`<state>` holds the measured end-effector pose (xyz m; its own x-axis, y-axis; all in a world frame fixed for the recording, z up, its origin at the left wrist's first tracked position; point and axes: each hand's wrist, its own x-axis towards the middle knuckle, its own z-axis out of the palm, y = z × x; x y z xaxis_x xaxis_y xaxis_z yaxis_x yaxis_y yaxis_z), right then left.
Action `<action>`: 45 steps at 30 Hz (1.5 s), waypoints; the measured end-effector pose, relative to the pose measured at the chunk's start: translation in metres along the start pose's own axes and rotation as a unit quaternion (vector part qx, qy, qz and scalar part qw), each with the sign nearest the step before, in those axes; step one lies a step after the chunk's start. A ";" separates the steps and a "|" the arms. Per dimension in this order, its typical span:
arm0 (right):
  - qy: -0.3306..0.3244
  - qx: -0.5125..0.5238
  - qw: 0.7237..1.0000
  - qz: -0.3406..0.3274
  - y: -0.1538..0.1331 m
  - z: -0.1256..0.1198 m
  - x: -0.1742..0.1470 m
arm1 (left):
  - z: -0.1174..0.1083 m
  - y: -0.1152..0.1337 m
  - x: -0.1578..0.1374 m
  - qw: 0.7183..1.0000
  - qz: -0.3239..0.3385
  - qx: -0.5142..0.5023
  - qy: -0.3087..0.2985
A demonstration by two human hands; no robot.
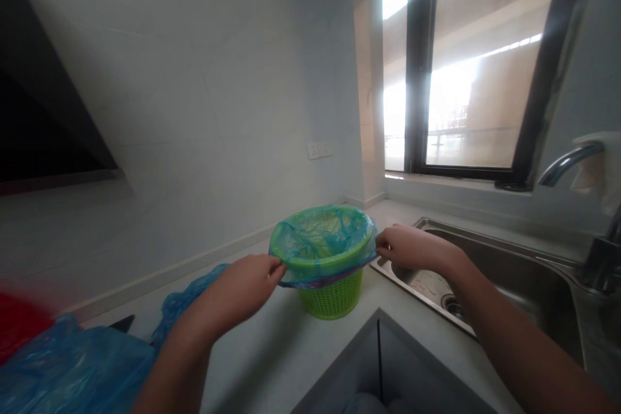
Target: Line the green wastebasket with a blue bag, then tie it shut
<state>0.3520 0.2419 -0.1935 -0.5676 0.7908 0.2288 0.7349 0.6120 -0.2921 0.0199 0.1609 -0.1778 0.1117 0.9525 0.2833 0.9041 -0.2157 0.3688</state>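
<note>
A green plastic basket (332,301) with perforated sides stands upright on the white counter. A thin blue plastic bag (320,233) lines its inside, and the bag's edge is folded outward over the rim. At the left of the rim, my left hand (259,275) pinches the edge of the bag. My right hand (400,246) is closed on the bag's edge at the opposite side, pulling it slightly away from the basket. The edge stretches between both hands across the basket's front. Parts of my fingertips are hidden.
To the right is a steel sink (514,272) with a faucet (570,162). Crumpled blue plastic bags (82,362) and a red bag (19,323) lie at the left. A wall with a socket (319,150) stands behind, beside a window (470,77).
</note>
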 end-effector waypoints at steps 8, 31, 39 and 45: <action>0.082 0.045 0.973 0.212 0.023 -0.008 0.016 | -0.005 -0.070 0.051 0.972 -0.181 -0.109 0.099; -0.063 0.847 0.506 0.154 0.006 0.016 0.036 | 0.022 -0.057 0.062 0.904 -0.197 -0.354 0.135; -0.072 0.849 0.520 0.060 -0.002 0.011 0.028 | 0.003 -0.045 0.044 0.981 -0.162 0.026 0.102; 0.015 0.787 0.611 0.085 -0.006 0.022 0.033 | -0.008 -0.014 0.022 0.983 -0.175 0.009 0.059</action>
<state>0.3209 0.2646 -0.2043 -0.5082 0.8574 0.0807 -0.4987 -0.2166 -0.8393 0.0060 0.1837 -0.1695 -0.2551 0.9359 0.2430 0.8859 0.1255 0.4465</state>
